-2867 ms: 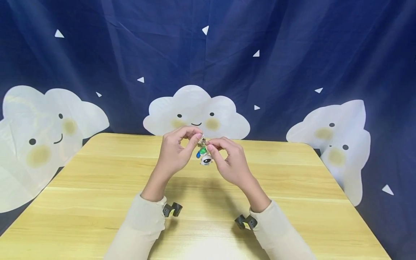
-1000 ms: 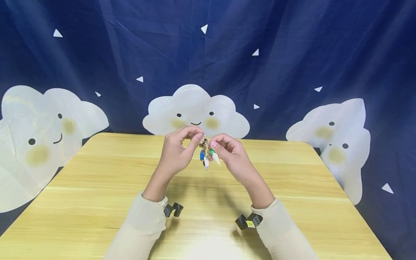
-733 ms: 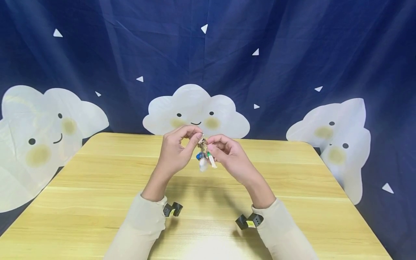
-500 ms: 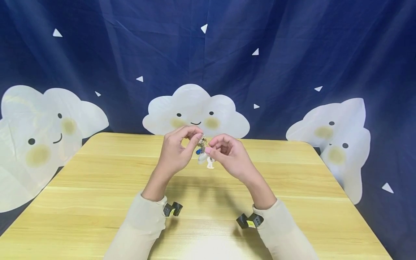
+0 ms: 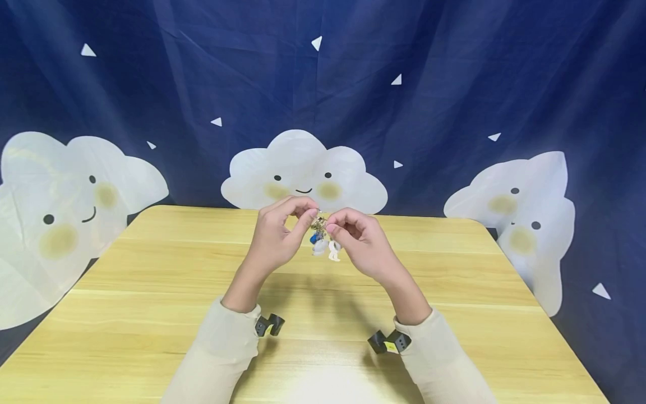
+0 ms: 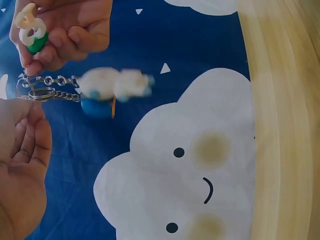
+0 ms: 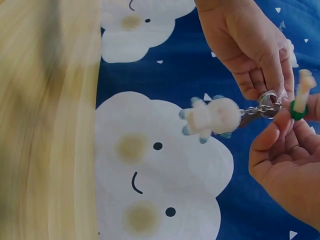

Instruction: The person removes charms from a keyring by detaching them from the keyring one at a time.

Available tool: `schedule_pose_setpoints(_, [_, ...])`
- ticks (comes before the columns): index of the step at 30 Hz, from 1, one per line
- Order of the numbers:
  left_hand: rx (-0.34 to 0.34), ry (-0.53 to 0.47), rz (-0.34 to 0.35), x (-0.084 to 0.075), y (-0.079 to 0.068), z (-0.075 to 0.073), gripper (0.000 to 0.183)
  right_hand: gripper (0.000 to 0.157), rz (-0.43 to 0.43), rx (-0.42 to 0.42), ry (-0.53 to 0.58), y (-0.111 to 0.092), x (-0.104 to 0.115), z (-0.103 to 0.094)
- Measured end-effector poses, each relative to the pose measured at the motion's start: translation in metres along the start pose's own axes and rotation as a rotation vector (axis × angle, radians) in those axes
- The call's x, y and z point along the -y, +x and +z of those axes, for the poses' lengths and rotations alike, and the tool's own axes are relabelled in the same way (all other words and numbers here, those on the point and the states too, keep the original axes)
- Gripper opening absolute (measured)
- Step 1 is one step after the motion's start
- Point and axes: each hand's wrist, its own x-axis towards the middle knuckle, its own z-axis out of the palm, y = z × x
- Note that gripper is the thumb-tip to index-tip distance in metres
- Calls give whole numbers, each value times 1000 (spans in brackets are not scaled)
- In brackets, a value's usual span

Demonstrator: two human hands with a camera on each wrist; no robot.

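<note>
Above the table, my left hand pinches the metal rings of a bunch of keychains. From the rings hang short chains with a white figurine charm with blue tips and a blue charm. My right hand pinches a green and white figurine keychain near its green end, close to the rings. Its white part hangs below the right fingertips in the head view. Fingers hide how its end is joined to the rings. The hanging charms are blurred in the left wrist view.
The wooden table spreads under both forearms. Behind it hangs a dark blue curtain with printed white clouds. A small black camera sits at the left cuff, another camera at the right cuff.
The right fingers have shifted their pinch from among the charms to the green and white keychain, turning it and drawing it slightly right. The left hand keeps its hold on the rings, almost still.
</note>
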Motion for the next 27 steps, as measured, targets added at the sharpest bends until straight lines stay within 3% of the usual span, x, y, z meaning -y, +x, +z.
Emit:
schedule_pose_setpoints(15, [14, 10, -9, -2, -1, 1, 5, 10, 45, -32, 12, -1, 1, 0])
schedule_pose_setpoints(27, [10, -12, 20, -2, 0, 4, 8, 10, -42, -50, 12, -1, 3, -2])
